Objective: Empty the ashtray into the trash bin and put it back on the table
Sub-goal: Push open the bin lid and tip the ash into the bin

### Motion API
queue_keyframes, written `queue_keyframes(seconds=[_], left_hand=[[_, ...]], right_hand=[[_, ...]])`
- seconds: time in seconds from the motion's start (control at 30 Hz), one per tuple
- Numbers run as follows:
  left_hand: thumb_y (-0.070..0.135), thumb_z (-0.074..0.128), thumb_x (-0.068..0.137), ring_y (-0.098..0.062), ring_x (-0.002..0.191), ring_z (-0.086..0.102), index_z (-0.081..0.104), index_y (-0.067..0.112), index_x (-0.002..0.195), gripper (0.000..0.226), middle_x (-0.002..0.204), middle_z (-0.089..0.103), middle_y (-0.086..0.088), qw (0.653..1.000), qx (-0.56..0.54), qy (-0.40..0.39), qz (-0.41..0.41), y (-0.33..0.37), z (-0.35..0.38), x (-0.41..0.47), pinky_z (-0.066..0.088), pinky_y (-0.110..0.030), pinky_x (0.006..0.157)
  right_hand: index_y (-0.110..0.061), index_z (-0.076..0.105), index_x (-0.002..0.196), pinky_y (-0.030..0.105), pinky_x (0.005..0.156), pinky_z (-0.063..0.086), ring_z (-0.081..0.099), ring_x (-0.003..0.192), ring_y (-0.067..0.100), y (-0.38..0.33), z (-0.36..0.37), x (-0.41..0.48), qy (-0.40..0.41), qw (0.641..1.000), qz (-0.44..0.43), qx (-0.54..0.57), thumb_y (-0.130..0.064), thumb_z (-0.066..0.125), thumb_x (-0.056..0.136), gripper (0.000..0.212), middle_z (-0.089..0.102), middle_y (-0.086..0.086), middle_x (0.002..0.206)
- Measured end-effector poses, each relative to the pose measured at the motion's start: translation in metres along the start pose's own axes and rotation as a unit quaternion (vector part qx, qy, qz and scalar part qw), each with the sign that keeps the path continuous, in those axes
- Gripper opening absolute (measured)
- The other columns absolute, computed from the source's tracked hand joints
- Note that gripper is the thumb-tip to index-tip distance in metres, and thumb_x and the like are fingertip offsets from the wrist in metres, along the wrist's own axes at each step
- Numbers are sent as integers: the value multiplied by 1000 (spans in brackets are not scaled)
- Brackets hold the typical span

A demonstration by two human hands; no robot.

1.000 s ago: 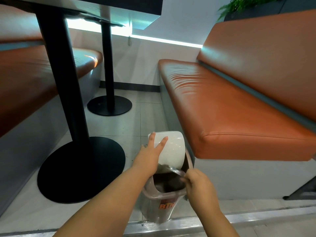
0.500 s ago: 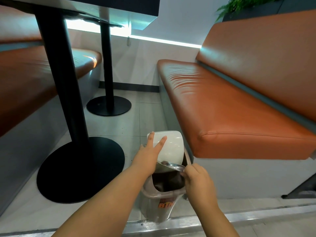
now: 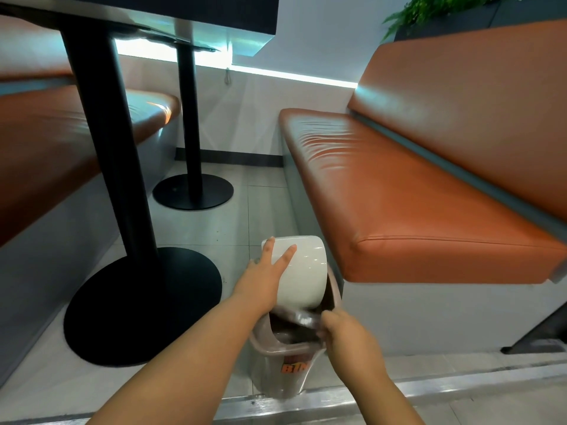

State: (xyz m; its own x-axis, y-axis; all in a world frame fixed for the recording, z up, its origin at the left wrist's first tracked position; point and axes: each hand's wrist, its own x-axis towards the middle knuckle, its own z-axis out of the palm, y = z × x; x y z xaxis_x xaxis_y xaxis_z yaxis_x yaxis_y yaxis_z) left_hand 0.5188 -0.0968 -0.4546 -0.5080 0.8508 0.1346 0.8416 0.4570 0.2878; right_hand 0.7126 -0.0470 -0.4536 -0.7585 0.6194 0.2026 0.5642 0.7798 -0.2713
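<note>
1. While the left hand (image 3: 260, 282) presses flat, fingers spread, against the white swing lid (image 3: 302, 271) to keep it tipped back, the mouth of the small trash bin (image 3: 277, 374) is open.
2. The right hand (image 3: 346, 338) is curled around the rim of the metal ashtray (image 3: 302, 317), which is tilted over the bin's opening, just under the lid's lower edge; the ashtray is blurred, so what remains inside cannot be told.
3. The bin stands on the tiled floor (image 3: 196, 231), close against the base of the orange bench seat (image 3: 414, 210) and near the round black table base (image 3: 141, 305).
4. My judgement: the emptying step is in hand, and the return to the table is not yet done.
5. Next comes drawing the ashtray clear of the opening before letting the lid swing shut, then levelling it so no ash spills on the way up to the tabletop (image 3: 214, 13), only the underside of which shows.
</note>
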Motion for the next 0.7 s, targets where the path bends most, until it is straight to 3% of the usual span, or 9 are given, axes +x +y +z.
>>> queue_keyframes(seconds=[0.07,0.13,0.3,0.4,0.5,0.53,0.6,0.63,0.7], left_hand=[[1,66,72,-37,116,44,-15,54,135,116,154,-20,4,1000,1,-14,3,0,-1,1,51,-40,87],[10,70,73,-35,115,45,-16,55,134,114,155,-20,3,999,-2,-39,14,-3,-6,5,50,-41,90],[26,76,64,-39,124,44,-20,55,135,123,157,-23,-3,985,0,-170,14,-6,-29,14,50,-40,89],[42,74,62,-44,140,17,-13,50,140,116,153,-30,-9,966,-59,-250,-26,-7,-43,20,30,-51,110],[45,57,71,-32,145,-8,17,32,147,87,159,-11,-10,932,-237,-266,-70,-8,-56,17,6,-52,117],[41,53,76,-28,145,-3,27,27,145,75,160,1,-8,914,-316,-238,-85,-7,-61,14,7,-48,117],[35,47,88,-23,137,27,41,22,139,53,153,28,-4,877,-440,-146,-127,-1,-69,10,24,-37,108],[35,45,91,-21,122,42,48,22,134,45,144,41,-2,855,-483,-110,-152,5,-73,8,32,-34,97],[34,48,90,-20,88,55,60,19,116,32,113,61,-3,817,-543,-82,-175,23,-83,7,42,-33,79]], right_hand=[[-19,44,71,30,56,43,55,69,18,1,-1,-1,-24,997,49,58,-23,51,87,17,55,-3,79],[-21,50,69,33,57,50,59,66,16,1,-6,0,25,975,111,190,-23,59,86,20,59,-2,74],[-15,54,70,35,61,47,55,60,19,8,-24,12,44,900,204,382,-16,65,85,19,60,3,66],[-11,53,72,31,53,48,54,58,18,13,-31,19,41,791,277,544,-14,62,89,18,58,11,70],[-13,53,73,23,45,50,58,53,12,10,-39,29,26,689,317,651,-15,58,91,19,62,7,66],[-13,53,73,22,44,51,59,53,11,7,-41,32,27,673,318,668,-15,57,92,19,64,5,65],[-12,53,75,22,44,51,62,52,11,2,-47,38,34,652,310,691,-14,56,92,18,67,3,61],[-11,53,76,22,43,52,62,51,10,-1,-50,41,40,643,304,702,-13,56,93,17,68,3,59],[-8,54,79,21,43,53,63,50,11,-8,-57,49,51,625,292,722,-12,54,93,15,69,4,57]])
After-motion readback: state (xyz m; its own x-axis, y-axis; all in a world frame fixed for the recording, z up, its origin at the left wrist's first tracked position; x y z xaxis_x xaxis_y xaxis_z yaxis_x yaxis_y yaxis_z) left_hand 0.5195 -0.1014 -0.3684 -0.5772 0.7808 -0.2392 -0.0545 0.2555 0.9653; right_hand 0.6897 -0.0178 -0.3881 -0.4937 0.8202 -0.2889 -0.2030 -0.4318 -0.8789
